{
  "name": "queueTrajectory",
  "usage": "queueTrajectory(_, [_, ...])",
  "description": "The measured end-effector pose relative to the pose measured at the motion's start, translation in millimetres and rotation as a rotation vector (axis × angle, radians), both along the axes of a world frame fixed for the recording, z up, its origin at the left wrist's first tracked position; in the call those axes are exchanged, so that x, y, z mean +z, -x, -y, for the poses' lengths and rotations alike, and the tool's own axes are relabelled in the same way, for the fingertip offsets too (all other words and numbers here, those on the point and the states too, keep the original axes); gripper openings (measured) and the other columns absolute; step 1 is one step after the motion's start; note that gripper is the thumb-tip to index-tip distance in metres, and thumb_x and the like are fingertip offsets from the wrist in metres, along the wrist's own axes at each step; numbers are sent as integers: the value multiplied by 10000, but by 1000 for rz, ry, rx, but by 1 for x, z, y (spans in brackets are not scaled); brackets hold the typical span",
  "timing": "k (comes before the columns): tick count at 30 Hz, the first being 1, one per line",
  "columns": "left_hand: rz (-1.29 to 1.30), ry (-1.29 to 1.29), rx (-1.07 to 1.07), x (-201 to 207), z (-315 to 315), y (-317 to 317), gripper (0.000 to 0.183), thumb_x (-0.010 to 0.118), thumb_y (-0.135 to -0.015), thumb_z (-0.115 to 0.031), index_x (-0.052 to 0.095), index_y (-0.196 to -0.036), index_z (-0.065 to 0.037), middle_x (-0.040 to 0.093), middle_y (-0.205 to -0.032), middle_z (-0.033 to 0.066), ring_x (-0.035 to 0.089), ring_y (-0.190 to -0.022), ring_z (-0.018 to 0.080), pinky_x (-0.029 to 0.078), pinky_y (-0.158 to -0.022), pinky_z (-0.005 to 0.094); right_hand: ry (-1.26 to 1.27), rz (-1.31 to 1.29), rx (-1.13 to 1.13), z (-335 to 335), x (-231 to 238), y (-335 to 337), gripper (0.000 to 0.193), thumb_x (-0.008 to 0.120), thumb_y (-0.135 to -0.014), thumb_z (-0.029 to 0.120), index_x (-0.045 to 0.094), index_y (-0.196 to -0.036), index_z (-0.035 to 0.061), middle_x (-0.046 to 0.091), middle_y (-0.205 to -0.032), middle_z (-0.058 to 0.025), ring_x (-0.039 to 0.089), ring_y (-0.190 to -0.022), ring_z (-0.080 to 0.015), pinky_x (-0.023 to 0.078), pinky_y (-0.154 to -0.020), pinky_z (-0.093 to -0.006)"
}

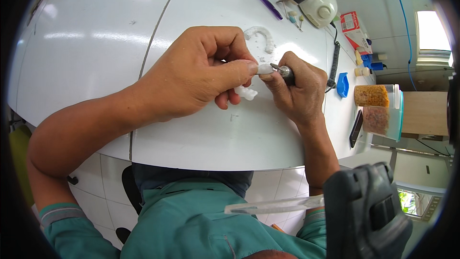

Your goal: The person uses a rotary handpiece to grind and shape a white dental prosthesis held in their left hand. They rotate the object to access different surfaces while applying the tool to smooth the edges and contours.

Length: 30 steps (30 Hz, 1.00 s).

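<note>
My left hand point(201, 69) pinches a white, translucent dental splint point(247, 93) between thumb and fingers; one end pokes out below the fingers, and the other end points toward my right hand. In my right hand point(303, 86) is a rotary handpiece point(286, 75), its metal bur touching or very close to the splint's end near my left thumb. The fingers hide the splint's middle. Beyond both hands, a second whitish U-shaped dental piece point(268, 45) lies flat on the white table point(215, 141), with grey dust around it.
A white machine with a knob point(322, 9) stands at the far right, near a purple pen-like tool point(263, 2) and several small burs. Rightward lie a coiled black cord point(334, 62), a blue tray point(342, 85), clear tubs point(376, 110) and a dark phone point(356, 128).
</note>
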State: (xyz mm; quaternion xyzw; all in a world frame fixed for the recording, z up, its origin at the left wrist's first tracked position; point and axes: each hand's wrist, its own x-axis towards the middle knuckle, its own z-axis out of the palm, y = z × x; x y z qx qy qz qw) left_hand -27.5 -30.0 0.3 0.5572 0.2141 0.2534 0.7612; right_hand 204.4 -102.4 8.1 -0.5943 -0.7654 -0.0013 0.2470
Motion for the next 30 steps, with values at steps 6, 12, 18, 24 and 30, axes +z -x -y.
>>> queueTrajectory(6, [12,-16,-2,-1,0,0,170,659,-1021,-197,621,-985,-35,674,-801,35,635,-623,43,489,-478,173,4,7,-5,1,0,1,381,860,-832,388,640,-759,85,604,-568,-45,589,-478,-177,448,-446,-303])
queueTrajectory(12, [3,-21,-7,0,-2,0,177,659,-1023,-202,621,-991,-33,672,-797,36,636,-622,42,489,-474,173,7,-5,-2,0,-2,0,405,844,-846,421,632,-749,90,599,-561,-39,588,-474,-170,445,-441,-301])
queueTrajectory(18, [9,-24,-1,-2,-2,0,179,659,-1024,-207,621,-990,-35,672,-797,36,629,-616,39,488,-473,170,15,-33,-4,0,-2,1,432,843,-844,448,621,-736,93,586,-548,-39,570,-460,-159,430,-432,-294])
queueTrajectory(24, [-5,-29,-1,0,-3,0,174,655,-1024,-204,622,-985,-39,671,-793,33,628,-617,36,488,-474,169,20,-20,-10,-1,0,1,447,849,-835,458,615,-722,95,578,-539,-39,557,-453,-154,418,-429,-284])
queueTrajectory(30, [-1,-27,-1,-2,-3,0,178,659,-1022,-210,620,-978,-43,668,-788,31,617,-606,32,481,-469,168,16,-16,-3,0,1,2,452,850,-831,466,623,-730,89,579,-539,-40,559,-450,-159,417,-429,-289])
